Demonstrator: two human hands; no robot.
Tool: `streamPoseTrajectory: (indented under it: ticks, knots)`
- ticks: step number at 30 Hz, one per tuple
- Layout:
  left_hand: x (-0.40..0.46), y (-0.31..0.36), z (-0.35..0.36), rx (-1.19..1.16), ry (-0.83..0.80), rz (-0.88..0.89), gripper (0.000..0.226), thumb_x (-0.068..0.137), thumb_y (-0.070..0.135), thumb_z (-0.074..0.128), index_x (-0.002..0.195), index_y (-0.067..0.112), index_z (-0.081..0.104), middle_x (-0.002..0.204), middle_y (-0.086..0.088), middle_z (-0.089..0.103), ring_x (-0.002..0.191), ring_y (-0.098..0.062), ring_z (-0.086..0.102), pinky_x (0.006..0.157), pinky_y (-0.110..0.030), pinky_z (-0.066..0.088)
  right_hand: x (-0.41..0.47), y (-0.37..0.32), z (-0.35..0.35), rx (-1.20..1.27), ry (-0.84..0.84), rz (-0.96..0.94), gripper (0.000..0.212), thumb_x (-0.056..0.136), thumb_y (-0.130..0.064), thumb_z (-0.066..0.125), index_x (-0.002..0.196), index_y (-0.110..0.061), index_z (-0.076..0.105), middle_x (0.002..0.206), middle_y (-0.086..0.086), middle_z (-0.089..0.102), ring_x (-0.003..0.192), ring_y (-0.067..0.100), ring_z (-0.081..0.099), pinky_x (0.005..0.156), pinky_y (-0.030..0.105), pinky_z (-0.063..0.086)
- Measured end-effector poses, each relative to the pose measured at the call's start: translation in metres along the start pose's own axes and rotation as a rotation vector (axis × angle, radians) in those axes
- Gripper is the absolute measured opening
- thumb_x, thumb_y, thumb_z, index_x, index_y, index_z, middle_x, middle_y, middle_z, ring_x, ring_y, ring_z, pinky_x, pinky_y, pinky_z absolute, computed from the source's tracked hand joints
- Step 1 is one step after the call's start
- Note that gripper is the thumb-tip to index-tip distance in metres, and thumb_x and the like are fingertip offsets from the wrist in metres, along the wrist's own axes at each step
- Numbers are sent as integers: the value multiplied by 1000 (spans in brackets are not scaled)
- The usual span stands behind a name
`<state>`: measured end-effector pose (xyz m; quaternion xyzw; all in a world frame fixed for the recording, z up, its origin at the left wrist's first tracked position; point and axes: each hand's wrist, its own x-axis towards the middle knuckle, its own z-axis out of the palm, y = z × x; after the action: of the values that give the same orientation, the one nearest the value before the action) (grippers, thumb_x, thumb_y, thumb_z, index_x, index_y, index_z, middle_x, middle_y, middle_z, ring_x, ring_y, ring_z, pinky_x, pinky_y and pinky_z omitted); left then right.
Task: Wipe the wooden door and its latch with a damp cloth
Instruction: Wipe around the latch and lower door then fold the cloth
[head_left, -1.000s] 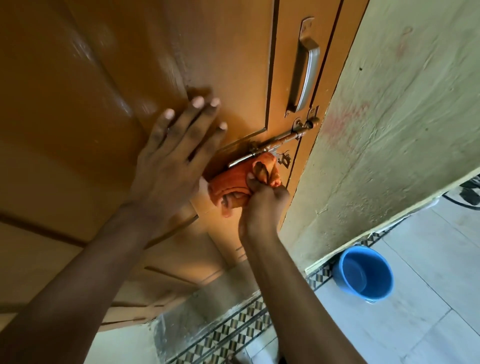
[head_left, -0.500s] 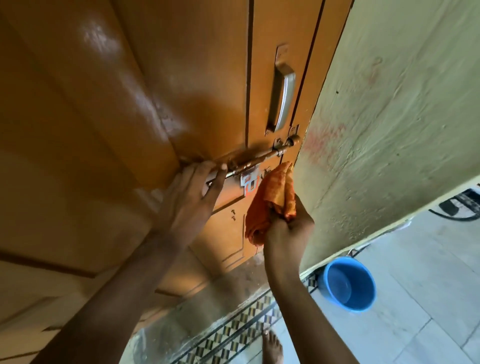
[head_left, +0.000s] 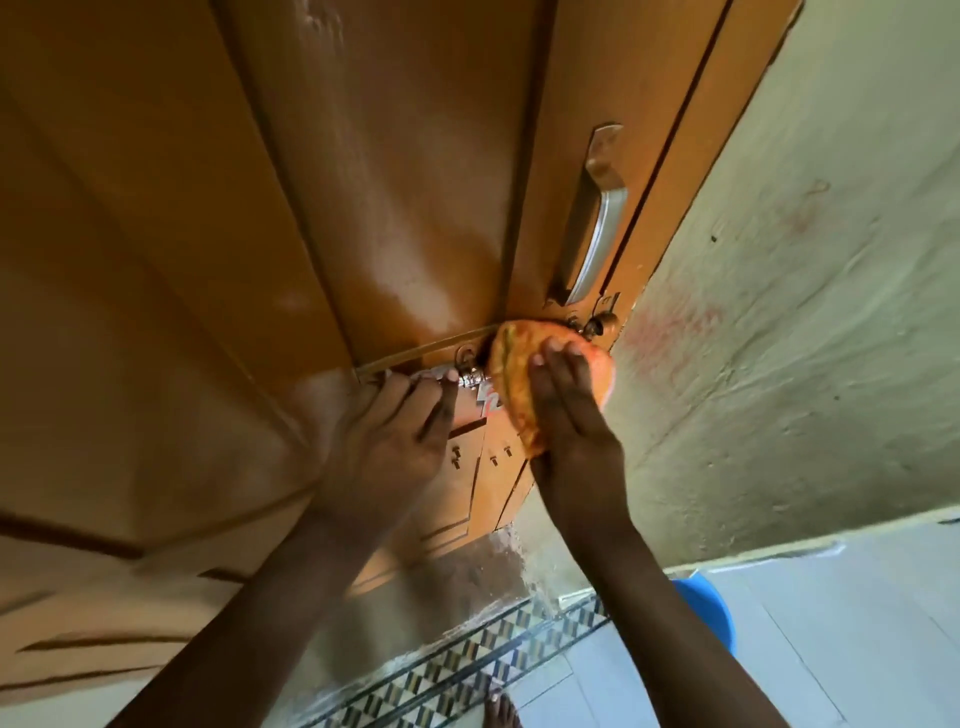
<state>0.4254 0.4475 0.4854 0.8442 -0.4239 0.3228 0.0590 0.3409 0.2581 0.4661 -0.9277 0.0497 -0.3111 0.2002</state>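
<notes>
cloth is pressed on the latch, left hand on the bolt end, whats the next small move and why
Probably slide the orange cloth along the latch bolt toward the left hand. The right hand presses the cloth over the part near the door edge, while the shiny stretch beside the left fingers is bare.

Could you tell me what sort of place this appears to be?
Probably the doorway of a home: a panelled wooden door with a metal pull handle, a rough plastered wall and a tiled floor with a patterned border.
</notes>
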Motion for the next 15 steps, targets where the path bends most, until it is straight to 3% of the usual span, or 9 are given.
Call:
streamPoseTrajectory:
  ticks: [3,5,7,9,11,15]
  knots:
    - [2,6,1,48,27,-13,33,100,1,51,124,-4,74,103,-19,72,97,-34,50,89,-46,43,9,-7,10,26,67,169,65,86,2,56,150,-1,49,160,22,43,151,45,32,104,55,54]
    - [1,7,0,52,41,-16,30,100,0,54,119,-3,76,100,-19,72,96,-34,50,88,-45,43,9,-28,21,62,16,146,67,84,-1,50,151,-1,48,161,23,40,152,45,28,107,48,50]
    - [3,6,-3,51,50,4,27,98,1,59,117,-3,77,98,-18,72,96,-34,50,87,-45,43,4,-29,16,34,-45,-18,59,91,-10,47,148,0,52,159,22,43,151,43,32,103,43,54]
    - [4,6,-3,60,74,5,27,96,0,61,117,-3,78,98,-18,72,97,-33,51,88,-44,44,4,-7,1,-61,-64,-190,53,93,-10,49,144,0,57,155,21,50,147,42,41,85,41,63]
    - [5,8,-4,40,72,-26,27,94,-2,63,117,-3,78,98,-17,72,96,-32,51,86,-43,44,10,14,-10,-146,-50,-212,54,92,-13,49,144,0,57,153,20,53,145,40,45,74,40,65]
    - [6,10,-5,-2,30,-60,32,96,2,56,119,-2,77,105,-17,74,97,-32,52,84,-43,43,18,-23,8,-11,-1,136,73,79,-16,43,149,3,49,159,25,43,150,43,33,106,54,54]
